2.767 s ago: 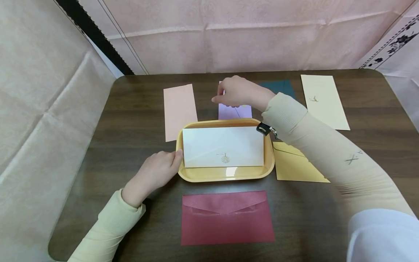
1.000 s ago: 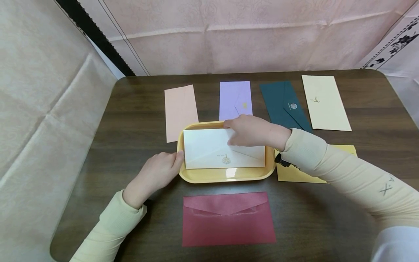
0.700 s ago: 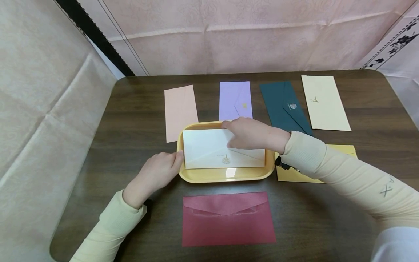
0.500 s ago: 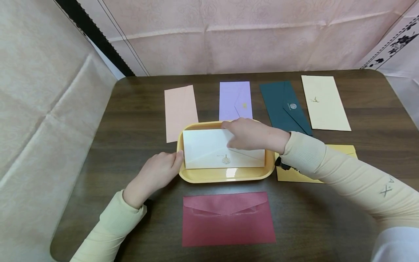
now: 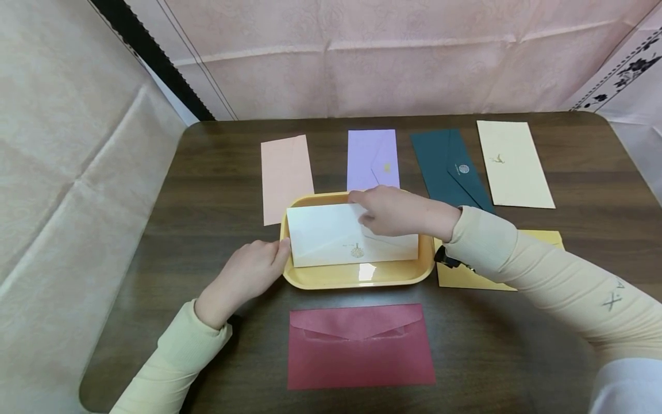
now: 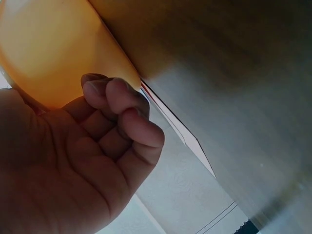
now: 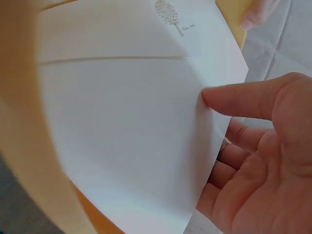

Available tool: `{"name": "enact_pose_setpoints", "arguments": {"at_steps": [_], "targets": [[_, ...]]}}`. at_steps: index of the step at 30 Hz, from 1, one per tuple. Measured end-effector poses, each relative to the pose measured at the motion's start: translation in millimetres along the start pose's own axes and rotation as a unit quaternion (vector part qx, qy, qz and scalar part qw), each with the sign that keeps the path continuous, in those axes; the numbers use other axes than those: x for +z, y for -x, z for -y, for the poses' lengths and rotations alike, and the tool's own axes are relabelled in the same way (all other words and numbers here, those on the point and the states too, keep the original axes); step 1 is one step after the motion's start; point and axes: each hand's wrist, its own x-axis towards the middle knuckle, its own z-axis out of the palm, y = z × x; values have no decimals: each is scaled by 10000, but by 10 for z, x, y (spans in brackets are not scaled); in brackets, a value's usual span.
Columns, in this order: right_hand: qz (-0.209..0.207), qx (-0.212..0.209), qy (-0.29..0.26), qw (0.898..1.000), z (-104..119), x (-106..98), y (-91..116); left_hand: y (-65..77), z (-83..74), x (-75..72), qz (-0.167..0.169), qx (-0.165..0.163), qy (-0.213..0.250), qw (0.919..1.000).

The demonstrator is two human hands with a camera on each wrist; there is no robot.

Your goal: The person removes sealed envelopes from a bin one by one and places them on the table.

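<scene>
A white envelope (image 5: 326, 233) with a small gold tree print lies in a shallow yellow tray (image 5: 362, 280) in the head view. My right hand (image 5: 398, 210) pinches the envelope at its far long edge. In the right wrist view, the thumb (image 7: 243, 100) presses on the envelope's face (image 7: 122, 126), and the other fingers reach behind it. At the tray's left end, my left hand (image 5: 248, 273) holds the rim, thumb on top. Its curled fingers (image 6: 129, 100) show against the yellow tray wall (image 6: 73, 44) in the left wrist view.
Behind the tray lie a pink envelope (image 5: 286, 178), a lilac one (image 5: 369, 155), a dark teal one (image 5: 445, 161) and a cream one (image 5: 514, 164). A yellow envelope (image 5: 465, 279) sits partly under my right forearm; a burgundy one (image 5: 361, 356) lies in front.
My right hand has come down from above the lilac envelope and taken hold of the white one. Since half a second ago, that envelope's near edge has tilted slightly up. My left hand stays put.
</scene>
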Motion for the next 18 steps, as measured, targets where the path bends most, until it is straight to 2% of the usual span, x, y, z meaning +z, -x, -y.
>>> {"name": "enact_pose_setpoints", "arguments": {"at_steps": [9, 18], "targets": [[-32, -14, -85, 10000, 9, -86, 27, -1, -2, -1, -57, 22, 34, 10000], [-272, -19, 128, 9995, 19, -259, 66, 2, 8, 10, -158, 48, 32, 9999]]}}
